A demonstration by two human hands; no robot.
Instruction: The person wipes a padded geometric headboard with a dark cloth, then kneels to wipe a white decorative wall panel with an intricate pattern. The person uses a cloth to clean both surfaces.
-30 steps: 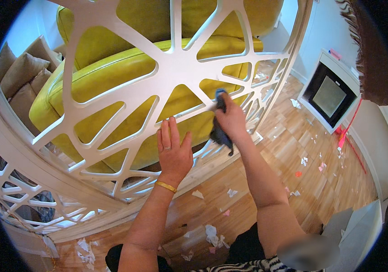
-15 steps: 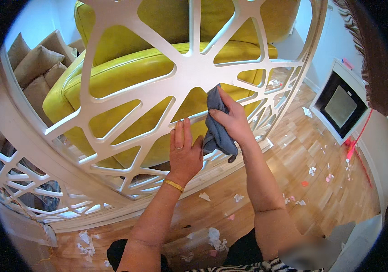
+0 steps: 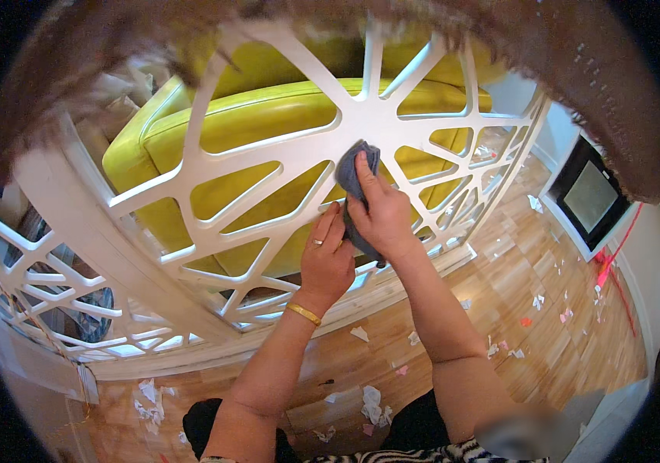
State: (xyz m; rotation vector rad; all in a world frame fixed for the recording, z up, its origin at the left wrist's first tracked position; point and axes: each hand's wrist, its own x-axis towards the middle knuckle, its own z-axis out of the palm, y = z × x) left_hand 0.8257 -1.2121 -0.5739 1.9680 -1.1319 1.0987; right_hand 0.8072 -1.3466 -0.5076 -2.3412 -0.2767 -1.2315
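A white lattice partition [image 3: 377, 122] with irregular cut-outs stands upright in front of me. My right hand [image 3: 381, 220] grips a grey-blue cloth [image 3: 349, 176] and presses it against the white bars just below the hub where they meet. The cloth's lower end hangs down beside my wrist. Lower and to the left, my left hand [image 3: 328, 261], with a ring and a gold bracelet [image 3: 304, 313], has its fingers stretched out against a lattice bar and holds nothing. Its fingertips are close to the cloth.
Behind the lattice is a yellow-green sofa [image 3: 260, 127]. Paper scraps [image 3: 373, 404] litter the wooden floor [image 3: 554, 339]. On the right stand a white-framed dark panel [image 3: 586, 197] and a pink-red cord [image 3: 602, 270]. Brown furry material [image 3: 569, 46] hangs across the top of the view.
My right hand and the cloth have shifted slightly left along the lattice, the thumb now lying over the cloth. The view has shifted, and brown fur now covers its top edge.
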